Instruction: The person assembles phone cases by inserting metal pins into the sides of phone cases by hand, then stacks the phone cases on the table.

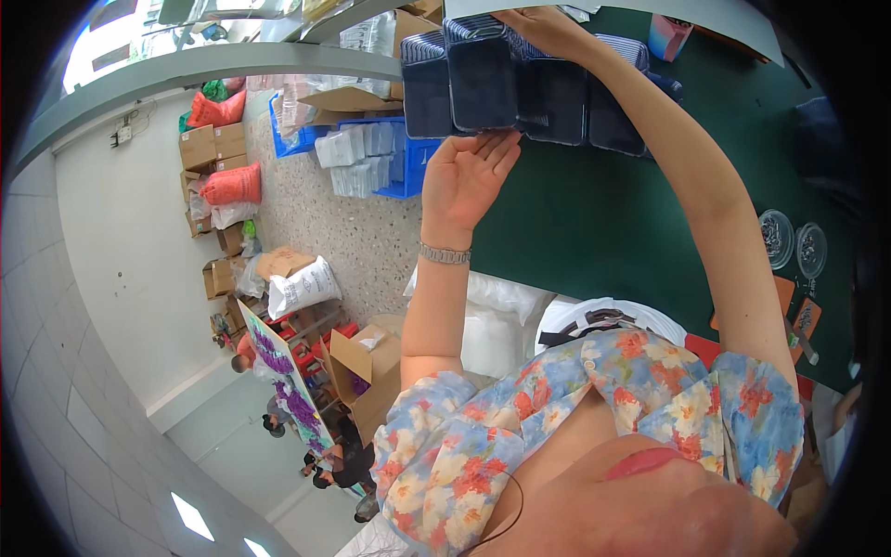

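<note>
Nearest, at the frame's lower edge: a flowered blouse (594,408) and both bare forearms rising toward the top of the picture. A metal wristband (444,252) sits on the left wrist.

Left hand (467,176): open, palm showing, fingers spread loosely, fingertips touching the near edge of a row of dark trays (520,88). Nothing is clasped in it.

Right hand (543,28): reaches over the far side of the row, fingers curled down onto the top edge. It looks to be gripping or steadying the stack; how tightly cannot be told, since the fingertips are hidden behind the trays.

The trays stand packed side by side, dark glossy faces toward the camera, striped rims above. They lie on the green tabletop (594,223), directly ahead of both hands and held between them. The row's long axis runs left to right across the picture. The left hand is on the near side, the right on the far side.

Right of the arms, well apart: two round clear lids (792,243) on the table.

Farther off, left: blue crates (385,153) holding white packets, cardboard boxes (212,144), a white sack (302,286) on a speckled floor.

The trays' count and contents are hard to make out; the top of the row is cut off by the frame.
</note>
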A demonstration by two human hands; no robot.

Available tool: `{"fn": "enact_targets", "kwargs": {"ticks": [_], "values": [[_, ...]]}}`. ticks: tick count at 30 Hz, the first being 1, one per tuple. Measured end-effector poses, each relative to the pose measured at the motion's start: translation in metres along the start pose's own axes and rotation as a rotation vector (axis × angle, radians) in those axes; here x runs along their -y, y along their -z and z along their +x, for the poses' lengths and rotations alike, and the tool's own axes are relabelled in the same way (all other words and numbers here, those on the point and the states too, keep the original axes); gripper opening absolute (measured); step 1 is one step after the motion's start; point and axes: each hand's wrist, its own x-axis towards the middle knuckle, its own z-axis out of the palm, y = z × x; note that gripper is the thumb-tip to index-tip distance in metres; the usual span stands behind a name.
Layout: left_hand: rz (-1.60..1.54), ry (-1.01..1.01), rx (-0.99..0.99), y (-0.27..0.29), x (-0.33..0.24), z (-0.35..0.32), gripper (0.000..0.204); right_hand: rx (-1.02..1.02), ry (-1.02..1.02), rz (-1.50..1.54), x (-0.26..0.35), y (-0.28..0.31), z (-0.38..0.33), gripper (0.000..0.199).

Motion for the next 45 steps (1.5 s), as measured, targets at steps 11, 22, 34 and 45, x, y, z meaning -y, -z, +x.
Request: {"fn": "enact_targets", "kwargs": {"ticks": [11,22,34,45], "values": [[0.04,-0.039,-0.046,0.011,0.003,-0.015,0.039,0.177,-0.487,0.653,0.051,0.066,0.019,0.032],[0.035,-0.122,-0.122,0.021,0.026,-0.024,0.035,-0.054,-0.383,0.475,0.055,0.106,-0.005,0.031],[0.185,0.249,-0.295,0.073,0.221,0.088,0.051,-0.018,-1.028,0.401,-0.063,0.095,-0.251,0.04],[0.088,0.145,-0.281,0.07,0.257,0.144,0.017,0.191,-0.932,0.475,-0.057,0.084,-0.249,0.039]]}}
